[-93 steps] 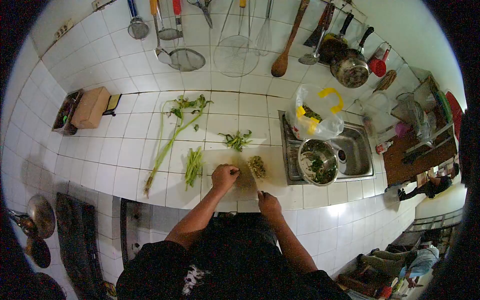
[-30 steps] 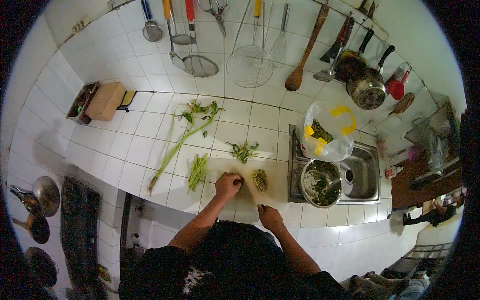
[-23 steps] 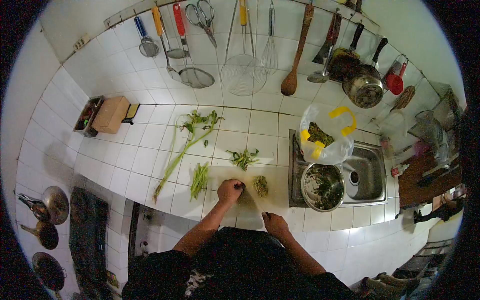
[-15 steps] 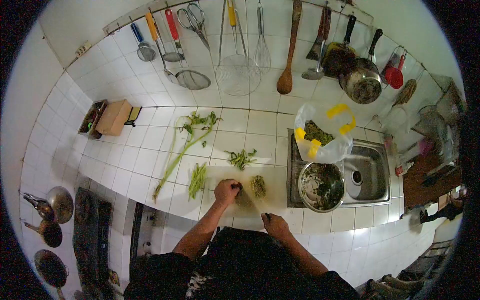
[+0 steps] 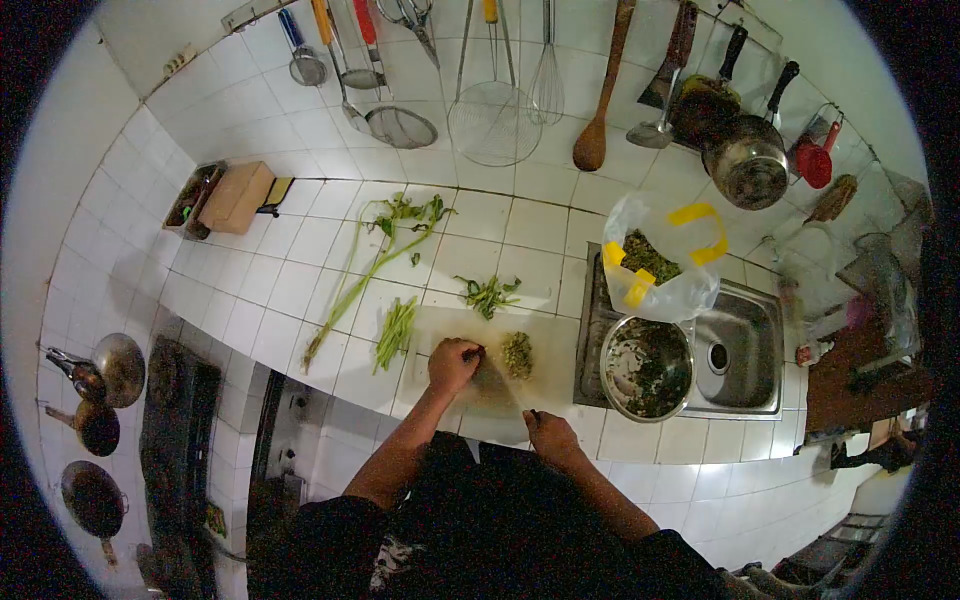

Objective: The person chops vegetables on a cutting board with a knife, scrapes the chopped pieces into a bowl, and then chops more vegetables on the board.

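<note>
On a pale cutting board (image 5: 430,322), my right hand (image 5: 551,437) is wrapped round the dark handle of a knife (image 5: 508,393), its blade slanting up and left. The fingers of my left hand (image 5: 454,364) are closed at the far end of the blade, over something small and dark that I cannot make out. Chopped green pieces (image 5: 516,355) lie in a small pile right of the blade. Cut leaves (image 5: 487,294) rest at the board's back edge. A bunch of cut stems (image 5: 395,333) lies left of the board, and long leafy stalks (image 5: 360,284) lie farther left.
At the right, a metal bowl (image 5: 647,369) with dark green bits stands by the sink (image 5: 740,350). Behind it is a plastic bag (image 5: 690,290) with chopped greens. A cardboard box (image 5: 236,198) sits at the back left. Utensils and pans hang on the wall, including a wooden spoon (image 5: 590,145).
The camera view has shifted, so the hanging tools sit higher in the picture. Both hands keep about the same place at the board, still closed.
</note>
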The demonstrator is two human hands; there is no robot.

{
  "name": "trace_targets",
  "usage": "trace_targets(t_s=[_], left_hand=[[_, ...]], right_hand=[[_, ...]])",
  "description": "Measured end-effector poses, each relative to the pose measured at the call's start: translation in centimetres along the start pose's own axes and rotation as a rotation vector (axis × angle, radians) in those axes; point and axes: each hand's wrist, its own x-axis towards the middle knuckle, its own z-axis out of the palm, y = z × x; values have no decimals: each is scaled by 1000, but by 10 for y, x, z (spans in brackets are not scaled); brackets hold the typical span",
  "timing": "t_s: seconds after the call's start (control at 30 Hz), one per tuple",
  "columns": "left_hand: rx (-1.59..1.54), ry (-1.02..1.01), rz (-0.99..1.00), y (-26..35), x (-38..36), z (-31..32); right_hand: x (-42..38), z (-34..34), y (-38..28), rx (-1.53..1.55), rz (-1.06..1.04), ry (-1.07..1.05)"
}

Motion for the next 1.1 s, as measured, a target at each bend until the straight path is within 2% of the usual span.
trace_targets(t_s=[0.1, 0.2, 0.27, 0.37, 0.53, 0.63, 0.8, 0.9, 0.97, 1.03, 1.1], left_hand=[[-15, -20, -5, -3, -1, 1], [-30, -31, -27, -8, 1, 3], [-41, -35, -19, -12, 2, 5], [-10, -37, 11, -14, 5, 5], [-83, -136, -82, -8, 4, -3], [-47, -57, -7, -10, -2, 2], [-5, -110, -66, -7, -2, -4], [-7, -82, -54, -7, -5, -2], [4, -40, -41, -8, -5, 0], [-64, -126, -161, -11, -2, 1], [-63, -99, -124, -14, -1, 4]], right_hand=[[3, 3, -4, 58, 6, -65], [11, 9, -6, -6, 19, -37], [11, -2, -25, 25, -122, 27], [22, -1, -27, -32, 4, -9], [10, -7, -18, -19, -7, 1], [12, -13, -27, -49, 2, -7], [13, -13, -26, -38, -15, 0], [10, -10, -19, -104, 88, -64], [2, -16, -25, -10, 65, -10], [10, -3, -12, -57, 62, -7], [13, -2, -9, -101, 64, -4]])
